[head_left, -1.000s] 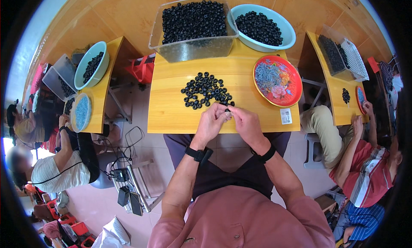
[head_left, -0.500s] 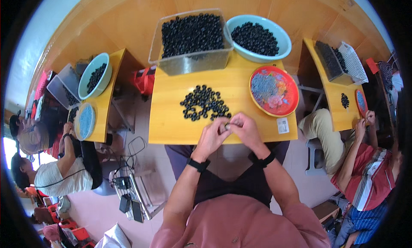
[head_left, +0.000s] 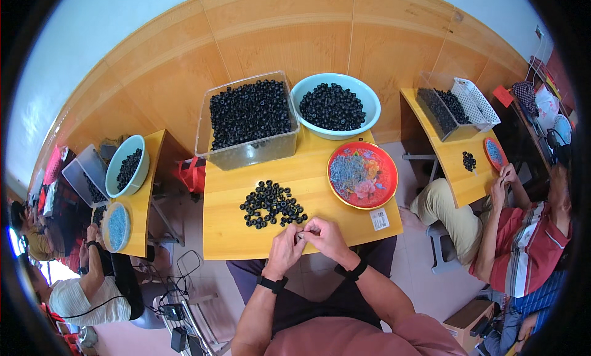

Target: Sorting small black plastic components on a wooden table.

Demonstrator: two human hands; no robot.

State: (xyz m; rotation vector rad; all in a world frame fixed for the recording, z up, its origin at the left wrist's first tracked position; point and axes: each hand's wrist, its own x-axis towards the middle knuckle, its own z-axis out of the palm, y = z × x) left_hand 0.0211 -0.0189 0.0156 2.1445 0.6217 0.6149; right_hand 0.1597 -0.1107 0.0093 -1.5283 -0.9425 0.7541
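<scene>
My left hand (head_left: 284, 248) and my right hand (head_left: 326, 238) meet at the front edge of the yellow table (head_left: 240, 174). The fingers of both are pinched together, fingertip to fingertip, around something small that they mostly hide. Just beyond the left hand lies a loose pile of small black ring-shaped parts (head_left: 271, 205), several showing a hole in the middle. To the right of the pile stands a round red tray (head_left: 375, 198) with a flower pattern. Thin blue-grey pieces (head_left: 348, 174), too fine to name, are heaped in it.
Behind the pile stand a clear plastic bin (head_left: 246, 156) and a light blue basin (head_left: 335, 133), both filled with black parts. A white label (head_left: 379, 219) lies near the table's right corner. People sit at similar tables left and right. Cables (head_left: 178, 282) hang by a metal stand.
The view has tilted upward, so the table and my hands appear lower and more wall shows. My hands stay together at the table edge, fingers still pinched.
</scene>
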